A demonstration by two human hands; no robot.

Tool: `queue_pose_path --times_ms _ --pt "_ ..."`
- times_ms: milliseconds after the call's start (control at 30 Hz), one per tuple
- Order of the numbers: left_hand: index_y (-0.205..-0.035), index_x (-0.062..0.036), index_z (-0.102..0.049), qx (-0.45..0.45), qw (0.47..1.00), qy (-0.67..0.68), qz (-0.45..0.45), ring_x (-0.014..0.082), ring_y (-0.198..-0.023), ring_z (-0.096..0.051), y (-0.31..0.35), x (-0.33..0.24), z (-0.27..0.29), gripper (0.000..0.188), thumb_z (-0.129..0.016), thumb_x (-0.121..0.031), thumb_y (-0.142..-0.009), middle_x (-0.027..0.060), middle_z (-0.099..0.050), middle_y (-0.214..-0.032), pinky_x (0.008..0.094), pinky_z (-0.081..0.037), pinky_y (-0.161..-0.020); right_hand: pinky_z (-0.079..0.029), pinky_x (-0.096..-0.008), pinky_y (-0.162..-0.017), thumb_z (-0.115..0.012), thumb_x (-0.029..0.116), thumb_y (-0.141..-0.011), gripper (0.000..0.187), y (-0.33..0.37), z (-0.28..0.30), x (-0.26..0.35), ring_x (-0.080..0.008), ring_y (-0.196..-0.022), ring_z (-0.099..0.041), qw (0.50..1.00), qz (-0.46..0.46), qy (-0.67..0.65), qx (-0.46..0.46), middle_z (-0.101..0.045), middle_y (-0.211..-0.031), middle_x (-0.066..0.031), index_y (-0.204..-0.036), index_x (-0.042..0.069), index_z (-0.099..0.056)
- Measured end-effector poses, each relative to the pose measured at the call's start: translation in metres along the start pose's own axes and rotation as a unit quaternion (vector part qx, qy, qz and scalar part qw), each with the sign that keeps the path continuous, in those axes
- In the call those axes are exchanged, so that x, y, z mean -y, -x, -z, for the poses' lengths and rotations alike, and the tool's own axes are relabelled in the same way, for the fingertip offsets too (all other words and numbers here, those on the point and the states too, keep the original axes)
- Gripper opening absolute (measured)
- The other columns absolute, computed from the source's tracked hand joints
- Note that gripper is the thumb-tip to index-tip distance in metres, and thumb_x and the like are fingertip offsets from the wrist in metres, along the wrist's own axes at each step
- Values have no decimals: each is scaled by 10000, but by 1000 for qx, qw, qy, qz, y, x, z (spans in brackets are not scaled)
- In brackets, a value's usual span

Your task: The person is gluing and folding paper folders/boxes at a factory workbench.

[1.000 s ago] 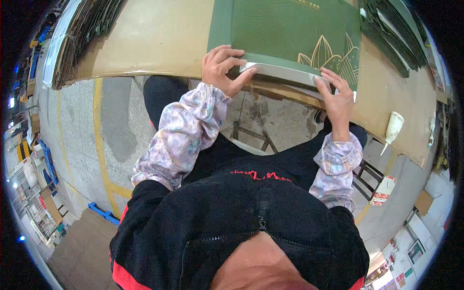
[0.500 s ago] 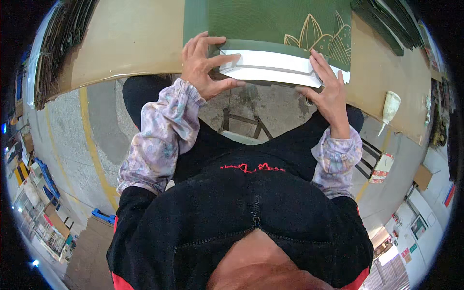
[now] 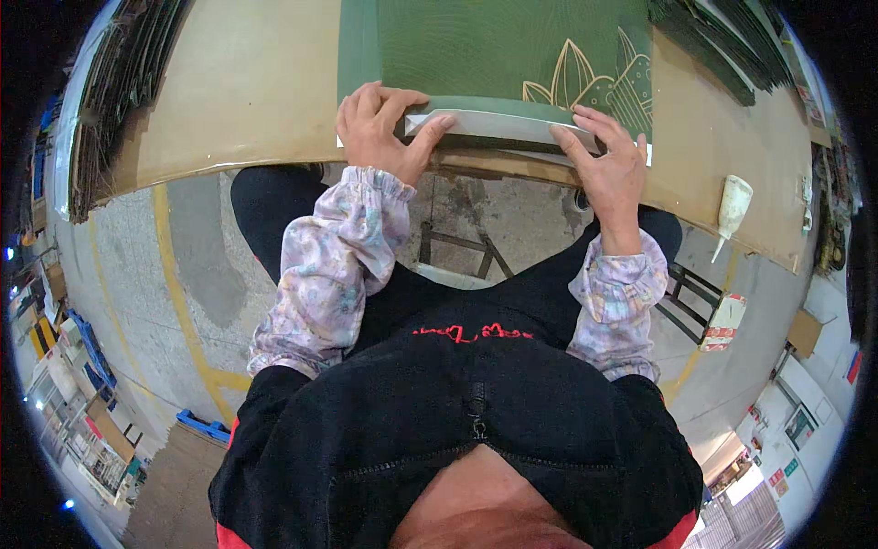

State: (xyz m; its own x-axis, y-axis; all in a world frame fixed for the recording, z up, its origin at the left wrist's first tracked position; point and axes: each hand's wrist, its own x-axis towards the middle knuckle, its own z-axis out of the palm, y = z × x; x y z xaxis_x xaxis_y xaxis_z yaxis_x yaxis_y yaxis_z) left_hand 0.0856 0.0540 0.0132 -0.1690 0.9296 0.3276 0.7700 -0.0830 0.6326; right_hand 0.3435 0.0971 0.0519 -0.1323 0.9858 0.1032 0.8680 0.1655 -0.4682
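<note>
A flat green printed paper sheet [image 3: 476,59] with gold leaf outlines lies on the table in front of me. Along its near edge, a narrow white flap [image 3: 503,126] stands partly folded up. My left hand [image 3: 380,133] grips the flap's left end, thumb on the white side and fingers over the green. At the right end my right hand [image 3: 608,160] does the same, its thumb pressed against the flap and its fingertips on the green side.
A white squeeze bottle [image 3: 734,206] with a thin nozzle lies at the table's right edge. Stacks of dark folded sheets stand at the far left [image 3: 119,101] and far right [image 3: 722,50]. The brown tabletop [image 3: 247,82] ends just before my knees.
The white flap has turned up toward the green sheet, so less white shows. Both thumbs have moved up onto it, and the sheet sits slightly lower and farther left in view.
</note>
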Motion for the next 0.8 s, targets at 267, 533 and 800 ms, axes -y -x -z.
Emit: queue_pose_path --times_ms 267,533,800 --pt "-1085 -149 -648 -61 995 -66 -35 248 -984 -545 2 6 -7 453 -798 -290 -682 16 -635 -891 422 -390 -915 -271 -529 -1025 -769 416 -688 357 -5 -18 -4 -218 -918 -594 995 31 27 -86 -652 -920 -3 -866 122 -674" --pt "-1092 -167 -647 -67 990 -119 -45 248 -994 -538 5 1 -15 446 -788 -285 -686 12 -618 -913 424 -361 -951 -363 -389 -852 -795 355 -638 344 -9 -26 -12 -244 -855 -558 988 67 18 -142 -618 -832 -9 -804 104 -630" --pt "-1206 -178 -585 -74 991 -115 -8 298 -1147 -486 -3 -3 -4 589 -794 -249 -659 112 -526 -1209 474 -312 -1009 -365 -446 -937 -817 393 -619 776 -20 -12 0 -309 -1129 -487 989 34 42 -135 -522 -1185 -131 -1257 73 -512"
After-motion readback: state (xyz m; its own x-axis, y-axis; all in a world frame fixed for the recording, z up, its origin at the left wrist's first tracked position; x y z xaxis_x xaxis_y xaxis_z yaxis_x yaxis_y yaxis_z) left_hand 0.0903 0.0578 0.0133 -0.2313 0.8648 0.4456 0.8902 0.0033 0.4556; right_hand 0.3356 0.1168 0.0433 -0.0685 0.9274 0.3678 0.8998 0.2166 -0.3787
